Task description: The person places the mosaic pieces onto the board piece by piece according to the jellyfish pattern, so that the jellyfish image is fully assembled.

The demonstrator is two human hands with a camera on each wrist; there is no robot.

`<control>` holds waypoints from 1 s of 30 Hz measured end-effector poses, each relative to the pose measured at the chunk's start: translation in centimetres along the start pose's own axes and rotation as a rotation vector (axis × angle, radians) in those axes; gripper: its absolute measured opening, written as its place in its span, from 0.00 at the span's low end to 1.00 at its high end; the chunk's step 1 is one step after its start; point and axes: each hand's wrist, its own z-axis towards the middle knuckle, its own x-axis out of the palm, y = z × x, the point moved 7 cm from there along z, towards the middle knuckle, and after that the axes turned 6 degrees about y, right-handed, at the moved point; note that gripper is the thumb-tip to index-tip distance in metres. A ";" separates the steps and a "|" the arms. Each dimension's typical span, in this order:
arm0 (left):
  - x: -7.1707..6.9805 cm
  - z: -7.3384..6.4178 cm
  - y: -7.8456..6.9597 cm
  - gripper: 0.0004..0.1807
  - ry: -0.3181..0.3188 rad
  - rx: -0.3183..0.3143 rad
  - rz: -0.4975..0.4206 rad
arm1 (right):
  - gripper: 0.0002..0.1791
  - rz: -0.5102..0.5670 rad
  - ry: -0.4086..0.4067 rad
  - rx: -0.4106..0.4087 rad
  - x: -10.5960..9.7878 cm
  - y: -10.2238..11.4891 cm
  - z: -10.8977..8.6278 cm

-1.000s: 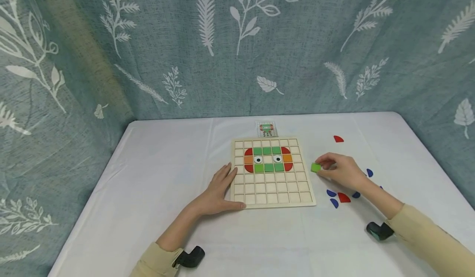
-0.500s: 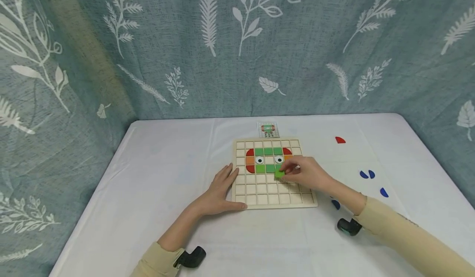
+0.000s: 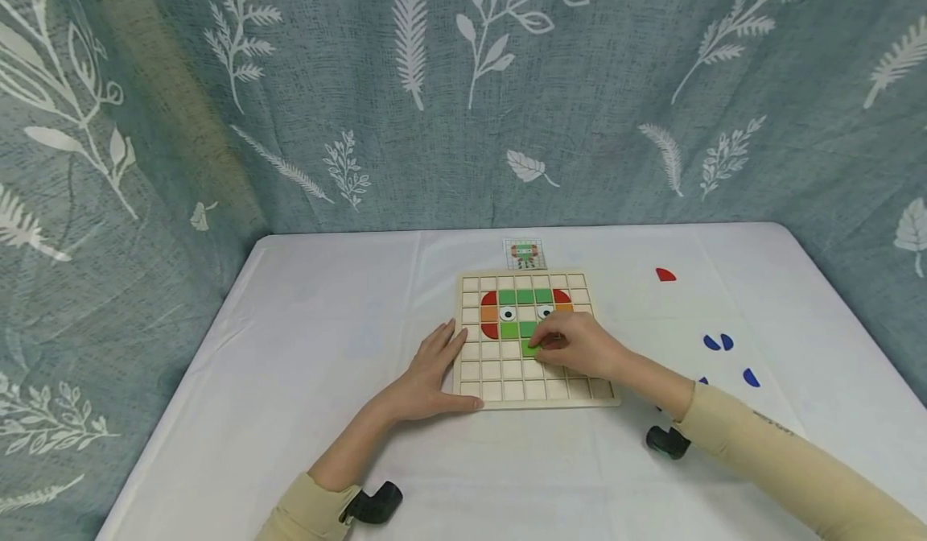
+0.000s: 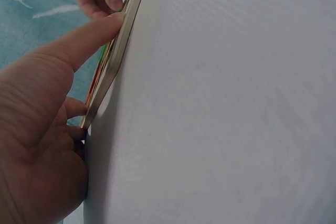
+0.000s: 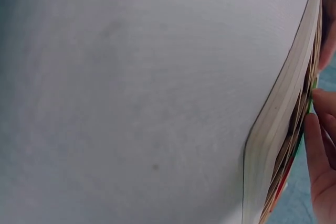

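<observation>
A pale wooden grid board [image 3: 490, 370] lies on the white table with a face pattern of red, orange and green tiles and two eye tiles. My left hand [image 3: 422, 376] rests at its lower left corner, fingers fairly straight along the left side. In the left wrist view the thumb [image 4: 97, 36] lies over the board's edge. With thumb and fingertips my right hand [image 3: 579, 344] pinches a light green square tile [image 3: 529, 349] at a cell just under the lower green row. That hand covers part of the right eye tile and several cells on the right.
Behind the board lies a small picture card [image 3: 525, 253] with a figure on a grid. To the right are a red quarter-round piece [image 3: 665, 274] and several blue half-round pieces [image 3: 751, 377], some partly hidden by the right forearm. A patterned blue-green curtain [image 3: 449, 163] hangs behind the table.
My right hand has carried the green tile from the table right of the board leftward to a cell below the face pattern. My left hand stays at the board's corner.
</observation>
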 end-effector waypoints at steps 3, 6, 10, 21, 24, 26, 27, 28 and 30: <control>0.0 0.0 0.0 0.59 -0.001 -0.002 0.004 | 0.06 -0.002 0.004 -0.011 0.1 -0.1 0.0; 0.0 0.0 0.1 0.59 -0.003 -0.001 0.004 | 0.07 0.018 0.009 -0.007 0.0 -0.2 -0.1; 0.1 0.0 0.1 0.60 -0.004 0.002 0.000 | 0.07 0.041 -0.026 0.046 -1.4 -0.9 -0.8; 0.1 0.0 0.2 0.60 -0.006 0.001 0.010 | 0.14 -0.153 -0.357 0.423 -11.0 -10.0 -6.2; 0.1 0.0 0.2 0.60 -0.007 0.002 0.012 | 0.17 -0.181 -0.345 0.499 -12.1 -11.7 -7.0; 0.2 0.0 0.3 0.59 -0.008 0.004 0.014 | 0.19 -0.184 -0.329 0.525 -12.5 -12.3 -7.1; 0.2 0.0 0.3 0.59 -0.009 0.004 0.014 | 0.19 -0.187 -0.322 0.530 -12.6 -12.5 -7.2; 0.2 0.0 0.3 0.59 -0.010 0.004 0.014 | 0.20 -0.191 -0.317 0.536 -12.6 -12.6 -7.1; 0.2 0.0 0.3 0.59 -0.012 0.003 0.015 | 0.20 -0.199 -0.314 0.542 -12.6 -12.8 -7.0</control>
